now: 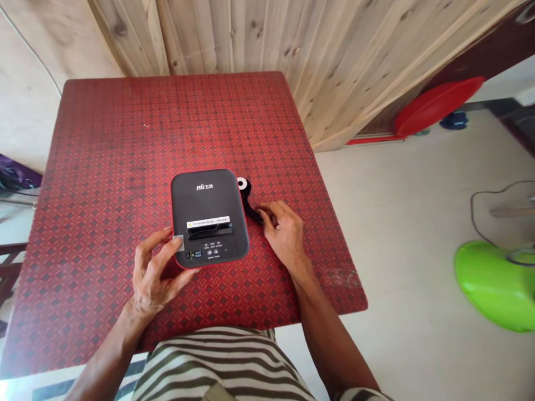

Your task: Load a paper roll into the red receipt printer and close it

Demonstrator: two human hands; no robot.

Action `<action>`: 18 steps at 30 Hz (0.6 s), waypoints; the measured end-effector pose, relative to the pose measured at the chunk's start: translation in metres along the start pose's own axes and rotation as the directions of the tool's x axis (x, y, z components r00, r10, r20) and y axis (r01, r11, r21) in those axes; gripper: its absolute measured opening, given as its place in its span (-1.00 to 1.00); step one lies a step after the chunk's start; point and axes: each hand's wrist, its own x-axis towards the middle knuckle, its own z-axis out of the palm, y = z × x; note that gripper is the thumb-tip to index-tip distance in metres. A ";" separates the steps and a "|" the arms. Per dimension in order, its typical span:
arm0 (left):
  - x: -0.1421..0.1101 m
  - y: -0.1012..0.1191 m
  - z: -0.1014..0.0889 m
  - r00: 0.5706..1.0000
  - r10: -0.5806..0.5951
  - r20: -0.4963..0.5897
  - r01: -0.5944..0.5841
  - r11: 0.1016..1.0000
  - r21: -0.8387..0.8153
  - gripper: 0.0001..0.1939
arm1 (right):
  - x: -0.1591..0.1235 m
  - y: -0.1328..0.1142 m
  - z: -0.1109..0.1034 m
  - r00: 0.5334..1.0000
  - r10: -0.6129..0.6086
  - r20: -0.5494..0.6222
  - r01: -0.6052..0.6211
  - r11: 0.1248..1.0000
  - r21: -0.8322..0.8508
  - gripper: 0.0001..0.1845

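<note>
A black label printer (211,206) with a red rim, white lettering and a paper slot sits near the front middle of the red table. My left hand (155,270) grips its lower left corner, the index finger on a small grey tab and the thumb along the front edge. To the right of the printer, my right hand (284,231) pinches the end of a thin black piece (252,210), whose exact kind I cannot make out. A small white ring-shaped part (242,183) shows at the far end of that piece, beside the printer's right edge.
The table (108,139) has a red patterned top and backs onto a wooden plank wall (251,39). On the floor at right are a green plastic seat (493,289) and a cable (474,214). A round red object (438,106) leans farther back.
</note>
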 end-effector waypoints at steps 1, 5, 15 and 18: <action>0.001 0.000 0.000 1.000 0.000 -0.005 0.000 1.000 -0.005 -0.13 | 0.000 0.000 0.000 1.000 0.001 0.000 -0.001 1.000 -0.002 -0.82; 0.004 0.000 0.000 1.000 0.018 -0.004 -0.018 0.999 -0.033 -0.12 | 0.000 0.000 0.000 1.000 0.000 -0.005 0.000 1.000 -0.006 -0.82; 0.005 -0.002 -0.002 0.994 -0.107 0.021 0.109 0.976 -0.187 -0.27 | -0.001 -0.002 -0.003 1.000 0.006 -0.005 -0.006 1.000 0.013 -0.84; 0.007 -0.003 -0.001 0.993 -0.115 0.016 0.115 0.972 -0.205 -0.31 | 0.000 0.000 -0.002 1.000 0.010 0.005 -0.010 1.000 0.007 -0.83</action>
